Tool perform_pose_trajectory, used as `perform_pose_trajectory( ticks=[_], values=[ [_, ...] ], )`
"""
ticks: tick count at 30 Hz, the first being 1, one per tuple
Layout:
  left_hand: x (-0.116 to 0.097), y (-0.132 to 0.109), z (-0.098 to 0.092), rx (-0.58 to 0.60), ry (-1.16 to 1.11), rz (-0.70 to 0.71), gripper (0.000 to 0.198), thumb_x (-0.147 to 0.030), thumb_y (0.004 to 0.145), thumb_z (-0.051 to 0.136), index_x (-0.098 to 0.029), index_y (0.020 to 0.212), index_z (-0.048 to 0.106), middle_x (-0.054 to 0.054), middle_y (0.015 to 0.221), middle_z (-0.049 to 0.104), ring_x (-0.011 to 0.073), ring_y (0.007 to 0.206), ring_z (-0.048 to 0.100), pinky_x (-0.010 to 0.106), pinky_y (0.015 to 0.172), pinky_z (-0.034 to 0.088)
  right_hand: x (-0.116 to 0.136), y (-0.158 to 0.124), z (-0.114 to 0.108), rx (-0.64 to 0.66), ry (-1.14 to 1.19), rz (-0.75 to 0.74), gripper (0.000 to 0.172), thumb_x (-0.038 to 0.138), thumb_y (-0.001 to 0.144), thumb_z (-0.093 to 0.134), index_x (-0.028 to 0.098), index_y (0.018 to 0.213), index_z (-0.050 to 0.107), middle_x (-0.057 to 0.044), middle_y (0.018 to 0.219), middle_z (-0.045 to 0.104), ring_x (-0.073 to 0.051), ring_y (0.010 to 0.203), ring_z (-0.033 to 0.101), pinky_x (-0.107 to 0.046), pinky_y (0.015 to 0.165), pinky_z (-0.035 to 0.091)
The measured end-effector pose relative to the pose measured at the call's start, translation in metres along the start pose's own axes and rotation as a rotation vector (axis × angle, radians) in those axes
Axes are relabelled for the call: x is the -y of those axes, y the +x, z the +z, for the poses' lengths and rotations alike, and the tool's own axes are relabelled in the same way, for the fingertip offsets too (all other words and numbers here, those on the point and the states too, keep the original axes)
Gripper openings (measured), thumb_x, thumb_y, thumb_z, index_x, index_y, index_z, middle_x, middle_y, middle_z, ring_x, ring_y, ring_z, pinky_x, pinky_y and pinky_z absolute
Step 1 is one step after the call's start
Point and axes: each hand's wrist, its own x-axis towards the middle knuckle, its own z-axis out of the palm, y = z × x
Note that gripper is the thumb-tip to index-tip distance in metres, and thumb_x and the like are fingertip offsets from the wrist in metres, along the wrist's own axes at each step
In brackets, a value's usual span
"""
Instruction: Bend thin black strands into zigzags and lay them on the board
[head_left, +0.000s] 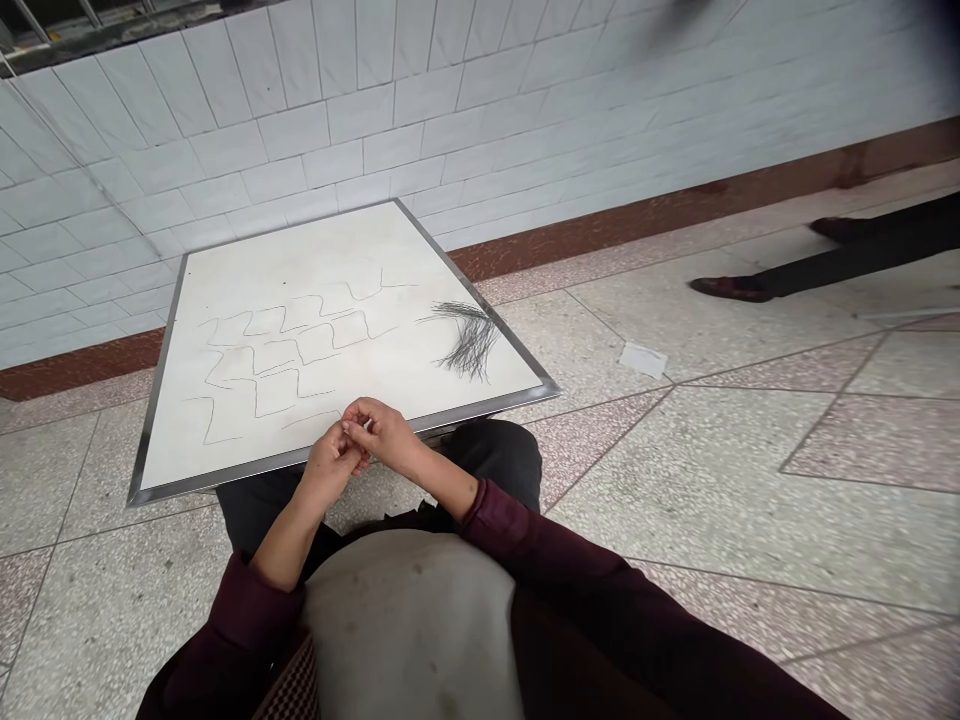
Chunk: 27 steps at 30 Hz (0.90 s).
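Note:
My left hand and my right hand meet over the near edge of a white board with a metal rim. Both are closed, thumbs and fingertips pinched together, the fingers of one touching the other. Whatever lies between the fingertips is too small to make out. On the board, thin dark strands bent into steps are spread in rough rows. One such strand runs up to my fingers, and I cannot tell if they hold it. A loose bunch of dark strands lies near the right edge.
White wall tiles rise behind the board, above a brown skirting strip. A flat white piece lies on the speckled floor. Another person's dark trouser legs and shoes are at the right. My knees are under the board's near edge.

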Motion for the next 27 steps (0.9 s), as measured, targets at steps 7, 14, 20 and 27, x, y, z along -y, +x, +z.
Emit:
perform_pose_trajectory(
  ticks=[7,14,20,27],
  values=[
    [0.006,0.001,0.004,-0.024,-0.019,0.014,0.055,-0.029,0.083,0.062,-0.019,0.134,0.046,0.001,0.078,0.064,0.0158,0.072,0.063,0.025,0.064,0.048,0.003,-0.001,-0.001,0.0,-0.217,-0.003,0.004,0.022,0.092,0.049,0.021,0.095,0.051,0.002,0.074,0.061,-0.013,0.062,0.057,-0.023,0.058,0.04],
    [-0.007,-0.021,-0.009,-0.192,0.409,0.192,0.036,-0.034,0.087,0.057,-0.025,0.121,0.064,0.005,0.078,0.066,0.0233,0.079,0.062,0.034,0.076,0.046,-0.013,-0.001,-0.005,-0.186,-0.414,-0.042,0.005,0.019,0.087,0.053,0.02,0.091,0.052,0.001,0.072,0.061,-0.014,0.063,0.057,-0.023,0.057,0.037],
    [-0.034,-0.021,-0.014,-0.458,0.758,0.588,0.041,-0.028,0.092,0.05,-0.022,0.132,0.058,0.013,0.116,0.064,0.0311,0.117,0.047,0.044,0.103,0.03,-0.014,-0.004,0.002,-0.226,-0.677,-0.126,0.005,0.017,0.088,0.049,0.019,0.088,0.053,-0.004,0.075,0.063,-0.016,0.065,0.056,-0.025,0.054,0.031],
    [-0.02,-0.005,-0.03,-0.394,0.583,0.465,0.036,-0.027,0.095,0.043,-0.024,0.126,0.062,0.008,0.106,0.068,0.0232,0.102,0.058,0.036,0.092,0.043,-0.012,-0.007,-0.001,-0.215,-0.674,-0.115,0.005,0.016,0.088,0.048,0.019,0.088,0.053,-0.004,0.076,0.064,-0.016,0.064,0.056,-0.025,0.054,0.031]
  ],
)
